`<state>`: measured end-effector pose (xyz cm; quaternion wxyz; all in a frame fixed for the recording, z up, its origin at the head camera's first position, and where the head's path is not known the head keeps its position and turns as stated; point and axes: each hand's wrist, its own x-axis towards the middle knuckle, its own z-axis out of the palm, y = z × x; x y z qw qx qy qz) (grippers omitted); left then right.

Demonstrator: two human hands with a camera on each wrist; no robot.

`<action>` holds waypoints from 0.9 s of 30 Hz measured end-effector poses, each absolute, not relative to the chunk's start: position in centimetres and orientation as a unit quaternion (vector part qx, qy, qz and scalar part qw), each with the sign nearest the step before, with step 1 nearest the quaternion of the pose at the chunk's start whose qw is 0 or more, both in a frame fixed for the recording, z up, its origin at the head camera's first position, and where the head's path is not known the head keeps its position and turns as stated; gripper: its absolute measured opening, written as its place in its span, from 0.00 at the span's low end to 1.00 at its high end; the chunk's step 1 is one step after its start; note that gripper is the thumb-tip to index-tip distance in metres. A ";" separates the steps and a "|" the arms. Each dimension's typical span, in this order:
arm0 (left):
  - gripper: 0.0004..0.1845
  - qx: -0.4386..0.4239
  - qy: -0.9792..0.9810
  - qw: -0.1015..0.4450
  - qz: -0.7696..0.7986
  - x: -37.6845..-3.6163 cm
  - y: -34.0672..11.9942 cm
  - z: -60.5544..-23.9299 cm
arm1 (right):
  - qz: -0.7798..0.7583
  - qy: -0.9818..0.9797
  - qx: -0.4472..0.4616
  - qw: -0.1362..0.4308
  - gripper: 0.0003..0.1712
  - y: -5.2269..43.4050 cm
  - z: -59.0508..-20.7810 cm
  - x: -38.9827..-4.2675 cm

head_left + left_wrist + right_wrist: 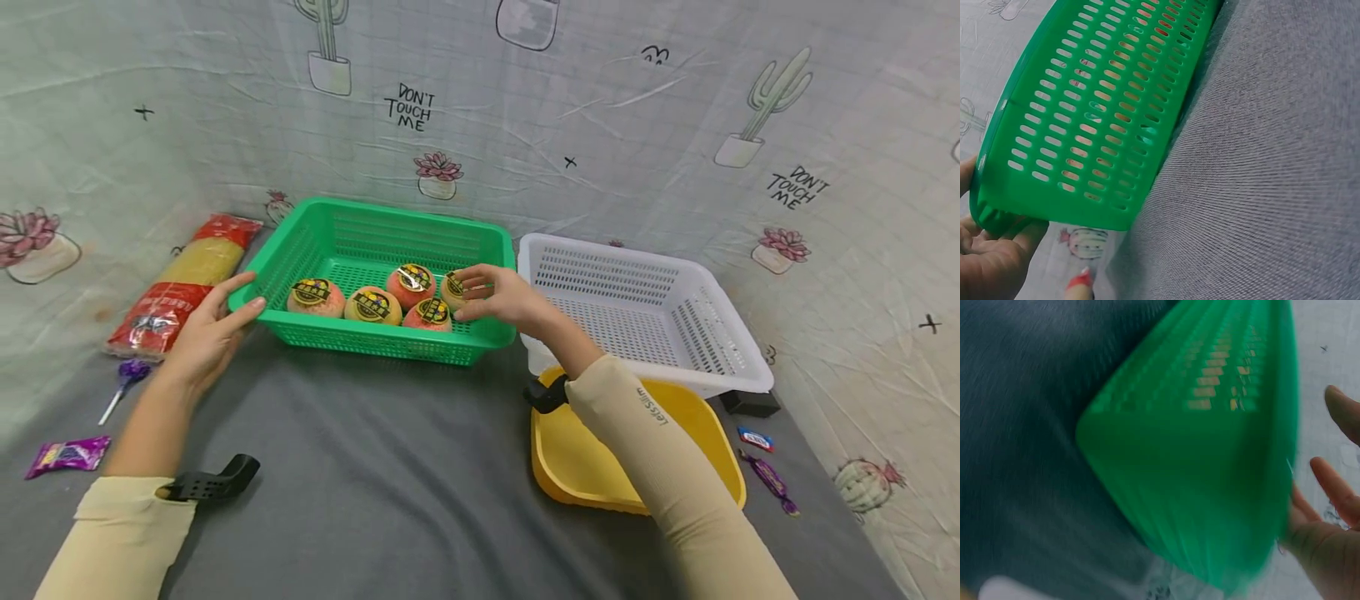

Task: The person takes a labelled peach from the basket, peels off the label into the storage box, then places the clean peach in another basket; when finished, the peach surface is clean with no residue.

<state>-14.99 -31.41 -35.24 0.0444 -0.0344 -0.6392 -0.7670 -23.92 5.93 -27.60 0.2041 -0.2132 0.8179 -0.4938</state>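
A green slotted basket lies at the back of the grey cloth with several round pink and yellow fruits inside, each bearing a black label. At its left end my left hand grips the rim; in the left wrist view the fingers of that hand curl under the edge. My right hand reaches over the right end of the basket, fingers spread, close to the rightmost fruits and holding none. In the right wrist view, its fingers stand apart beyond the blurred basket wall.
To the right is a white slotted basket, with a yellow tray in front, under my right forearm. A red and yellow bag, a lollipop and a purple candy lie left. Small candies and a black box lie right.
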 end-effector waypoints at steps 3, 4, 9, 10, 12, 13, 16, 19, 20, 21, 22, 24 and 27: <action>0.33 -0.030 -0.638 0.047 -0.768 -14.9 -31.1 -35.4 | -0.480 0.823 -0.204 0.223 0.38 4.5 -28.5 -24.1; 0.33 -0.030 -0.637 0.048 -0.769 -14.9 -31.0 -35.4 | -0.476 0.826 -0.195 0.230 0.38 4.1 -28.8 -24.2; 0.33 -0.033 -0.630 0.051 -0.774 -14.9 -30.9 -35.4 | -0.438 0.851 -0.149 0.248 0.37 2.4 -30.2 -25.0; 0.33 -0.035 -0.627 0.053 -0.776 -14.9 -30.9 -35.3 | -0.425 0.858 -0.143 0.251 0.36 2.1 -30.4 -25.1; 0.33 -0.038 -0.622 0.057 -0.780 -14.9 -31.0 -35.2 | -0.398 0.871 -0.137 0.254 0.36 1.6 -30.7 -25.4; 0.33 -0.039 -0.619 0.059 -0.782 -14.9 -31.0 -35.1 | -0.388 0.874 -0.137 0.258 0.36 1.3 -30.8 -25.5; 0.32 -0.042 -0.615 0.063 -0.785 -14.8 -31.1 -35.0 | -0.360 0.883 -0.151 0.262 0.38 0.6 -31.0 -25.9; 0.32 -0.042 -0.618 0.062 -0.783 -14.8 -31.1 -34.9 | -0.340 0.884 -0.178 0.268 0.37 0.0 -31.2 -26.2; 0.32 -0.041 -0.619 0.062 -0.782 -14.8 -31.1 -34.9 | -0.333 0.885 -0.185 0.267 0.37 -0.1 -31.2 -26.3; 0.32 -0.041 -0.621 0.062 -0.781 -14.8 -31.1 -34.9 | -0.328 0.886 -0.190 0.268 0.37 -0.1 -31.2 -26.3; 0.32 -0.041 -0.621 0.062 -0.780 -14.8 -31.0 -35.0 | -0.324 0.887 -0.192 0.267 0.37 -0.2 -31.3 -26.4; 0.33 -0.041 -0.623 0.063 -0.779 -14.9 -30.9 -35.0 | -0.319 0.890 -0.192 0.265 0.38 -0.2 -31.4 -26.5; 0.33 -0.040 -0.622 0.065 -0.779 -14.9 -30.9 -35.0 | -0.317 0.893 -0.186 0.259 0.39 -0.1 -31.4 -26.4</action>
